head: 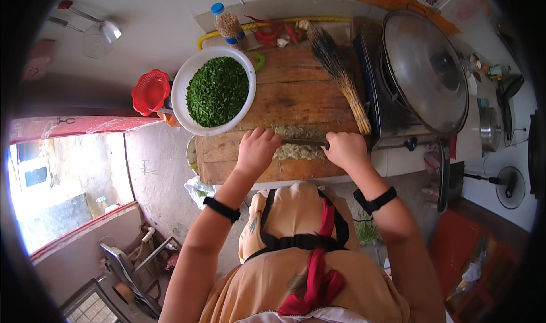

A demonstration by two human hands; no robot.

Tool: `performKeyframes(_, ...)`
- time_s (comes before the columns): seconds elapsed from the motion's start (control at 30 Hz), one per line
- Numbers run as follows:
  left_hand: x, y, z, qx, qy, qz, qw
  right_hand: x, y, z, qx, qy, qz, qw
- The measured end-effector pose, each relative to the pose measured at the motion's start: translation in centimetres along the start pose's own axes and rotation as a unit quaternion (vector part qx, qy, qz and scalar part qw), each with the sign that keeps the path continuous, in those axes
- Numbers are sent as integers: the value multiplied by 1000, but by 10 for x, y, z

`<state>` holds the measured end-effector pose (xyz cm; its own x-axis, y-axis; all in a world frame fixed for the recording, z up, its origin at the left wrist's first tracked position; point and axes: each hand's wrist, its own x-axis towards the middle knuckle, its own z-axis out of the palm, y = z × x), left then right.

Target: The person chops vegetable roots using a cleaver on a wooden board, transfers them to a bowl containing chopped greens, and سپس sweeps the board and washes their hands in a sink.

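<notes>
A dark knife (303, 142) spans the gap between my hands, low over the front of a worn wooden cutting board (294, 84). My right hand (349, 149) is closed around its handle end. At the other end, the curled fingers of my left hand (259, 149) grip the blade's far end, hiding the tip. Pale green, finely chopped vegetable (298, 153) lies on the board on both sides of the blade. Beyond my left hand, a white plastic bowl (180, 109) holds a heap of chopped dark green leaves (217, 92), partly over the board's left edge.
A bristle brush (341, 77) lies along the board's right side, beside a gas stove (394, 127) bearing a large lidded pan (426, 71). Behind the board are a blue-capped bottle (229, 25) and red peppers (273, 34). A red plastic basket (151, 92) is left of the bowl.
</notes>
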<state>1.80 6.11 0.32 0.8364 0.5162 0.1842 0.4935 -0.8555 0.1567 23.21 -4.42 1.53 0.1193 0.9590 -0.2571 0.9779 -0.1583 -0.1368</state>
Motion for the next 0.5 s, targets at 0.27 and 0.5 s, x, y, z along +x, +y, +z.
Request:
performKeyframes(0.27,-28,-10,-5,89,56,-146,984,67,-21,-1,5,85,-129,988)
performKeyframes(0.5,-48,-5,-2,80,52,-181,979,86,-33,8,-3,39,-188,981)
